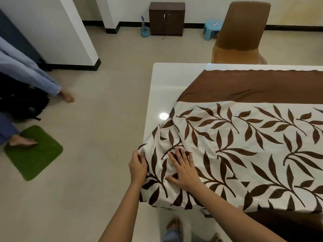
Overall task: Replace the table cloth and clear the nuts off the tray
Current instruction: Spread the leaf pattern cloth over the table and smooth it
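Standing at the near-left corner of the desk [157,95]. Pinching a bunched fold of the table cloth [244,145] at the desk's left edge with the left hand [138,167], fingers curled into the fabric. Pressing the right hand [183,170] flat on top just beside it, fingers straight and spread, gripping nothing. Cloth location: spread over most of the desk, leaf print near, plain brown band far, draped over the near edge, rumpled at this corner. Could be squaring a fresh cloth or starting to gather the old one; can't tell which. Risks: tugging left too hard against only a flat palm, dragging the whole sheet askew; leaving the corner bunched, making a lumpy seat for a tray; near overhang sliding the sheet off the glossy top. Bare white strip along the left and far edges, so room to shift that way. No tray or nuts in view. Open floor to the left for stepping; green mat [33,152] with another person's bare foot [22,142] on it well apart, further left. Brown chair [241,32] close behind the far edge, limiting access there; cabinet [167,18] and blue stool [211,29] by the far wall.
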A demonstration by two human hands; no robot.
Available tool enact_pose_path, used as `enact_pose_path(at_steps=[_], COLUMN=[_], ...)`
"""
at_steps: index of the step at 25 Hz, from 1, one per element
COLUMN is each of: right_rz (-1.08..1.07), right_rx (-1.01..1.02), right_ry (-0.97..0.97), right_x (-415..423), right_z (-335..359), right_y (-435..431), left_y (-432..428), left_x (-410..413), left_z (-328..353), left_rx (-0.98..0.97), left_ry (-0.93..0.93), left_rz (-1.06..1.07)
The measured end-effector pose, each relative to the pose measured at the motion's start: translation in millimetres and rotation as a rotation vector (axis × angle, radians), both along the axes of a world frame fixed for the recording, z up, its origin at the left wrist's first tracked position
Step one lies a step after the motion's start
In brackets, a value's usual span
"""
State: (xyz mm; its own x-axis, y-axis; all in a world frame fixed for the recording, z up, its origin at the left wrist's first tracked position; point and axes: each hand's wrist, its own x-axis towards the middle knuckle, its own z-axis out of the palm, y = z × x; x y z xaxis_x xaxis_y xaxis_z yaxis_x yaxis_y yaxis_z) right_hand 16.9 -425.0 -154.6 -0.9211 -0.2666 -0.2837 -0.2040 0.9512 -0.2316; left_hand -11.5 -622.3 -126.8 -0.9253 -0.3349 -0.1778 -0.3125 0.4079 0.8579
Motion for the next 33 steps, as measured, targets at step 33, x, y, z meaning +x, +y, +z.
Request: enact_pose_path(at_steps=[33], right_rz=[-0.332], right_rx=[-0.144], right_ry=[-0.006], right_x=[-1.1], right_z=[5.0], right_y=[75.3], left_y=[12.0], left_x=[-24.5], left_z=[-16.5], left_rx=[-0.272], left_ry=[0.025], left_rz=[-0.167])
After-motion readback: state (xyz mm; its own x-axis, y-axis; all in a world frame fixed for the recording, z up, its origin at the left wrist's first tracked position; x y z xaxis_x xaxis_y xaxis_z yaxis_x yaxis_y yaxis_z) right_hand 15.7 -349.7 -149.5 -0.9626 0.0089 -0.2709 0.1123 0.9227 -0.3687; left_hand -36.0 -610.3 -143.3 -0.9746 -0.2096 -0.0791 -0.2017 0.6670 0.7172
